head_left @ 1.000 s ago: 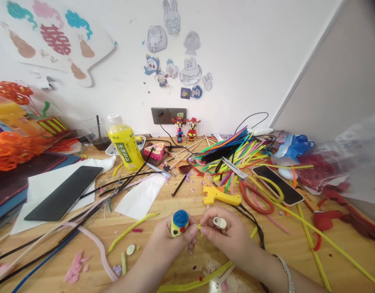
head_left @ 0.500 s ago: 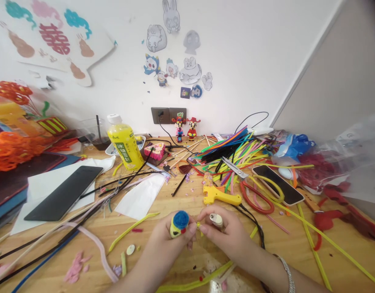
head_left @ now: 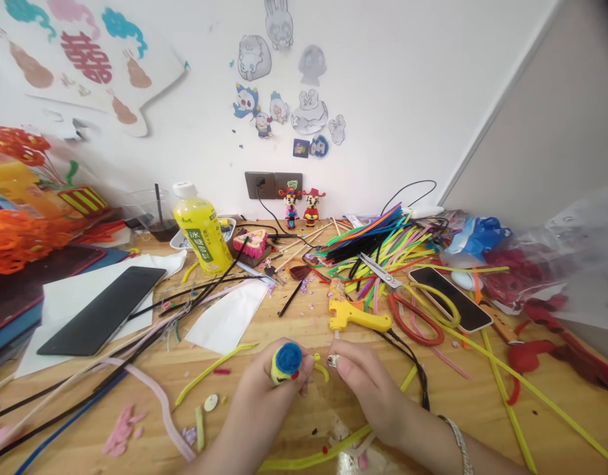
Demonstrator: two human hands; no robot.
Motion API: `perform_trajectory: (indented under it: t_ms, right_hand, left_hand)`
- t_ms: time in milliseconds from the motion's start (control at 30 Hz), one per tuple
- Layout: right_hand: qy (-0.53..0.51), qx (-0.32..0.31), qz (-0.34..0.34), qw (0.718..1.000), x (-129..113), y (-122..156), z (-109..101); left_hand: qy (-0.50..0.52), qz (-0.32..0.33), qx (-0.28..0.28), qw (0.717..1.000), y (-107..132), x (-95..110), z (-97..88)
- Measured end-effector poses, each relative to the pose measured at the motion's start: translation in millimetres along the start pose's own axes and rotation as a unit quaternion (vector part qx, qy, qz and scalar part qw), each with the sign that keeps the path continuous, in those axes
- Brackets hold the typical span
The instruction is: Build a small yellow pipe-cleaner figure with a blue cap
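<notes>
Gripping of a blue-topped yellow figure (head_left: 284, 364) is done by the closed left hand (head_left: 262, 389) above the wooden tabletop (head_left: 462, 402); a small metal-tipped item (head_left: 332, 360) is pinched by the right hand (head_left: 368, 382). The blue top is already attached, and a yellow pipe-cleaner scrap (head_left: 322, 371) is left just beside the hands.

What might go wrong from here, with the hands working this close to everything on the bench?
The small metal-tipped object pinched in the right hand might slip and drop among the scraps. The black cord of the yellow glue gun runs beside that hand, so it might snag and drag the gun.
</notes>
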State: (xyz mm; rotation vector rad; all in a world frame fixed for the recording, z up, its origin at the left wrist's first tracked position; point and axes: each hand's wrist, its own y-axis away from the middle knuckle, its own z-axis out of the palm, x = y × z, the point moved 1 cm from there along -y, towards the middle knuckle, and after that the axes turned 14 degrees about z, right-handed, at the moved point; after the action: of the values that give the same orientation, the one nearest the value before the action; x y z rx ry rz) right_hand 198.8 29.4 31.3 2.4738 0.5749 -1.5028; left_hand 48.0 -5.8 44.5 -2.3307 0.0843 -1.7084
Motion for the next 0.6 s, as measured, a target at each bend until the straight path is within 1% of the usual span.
perform_trajectory:
  t_ms: [200,467,600]
  right_hand:
    - [0.04,0.007,-0.02,0.999,3.1,5.4,0.4]
    - [0.034,0.024,-0.011,0.999,2.0,6.6,-0.8]
    - [0.036,0.035,-0.02,0.999,0.5,6.4,-0.3]
  left_hand:
    - [-0.006,0.008,-0.002,1.0,1.8,-0.4,0.7]
    - [-0.002,0.004,0.0,1.0,3.3,1.2,0.6]
    - [0.004,-0.004,0.001,1.0,1.4,2.2,0.9]
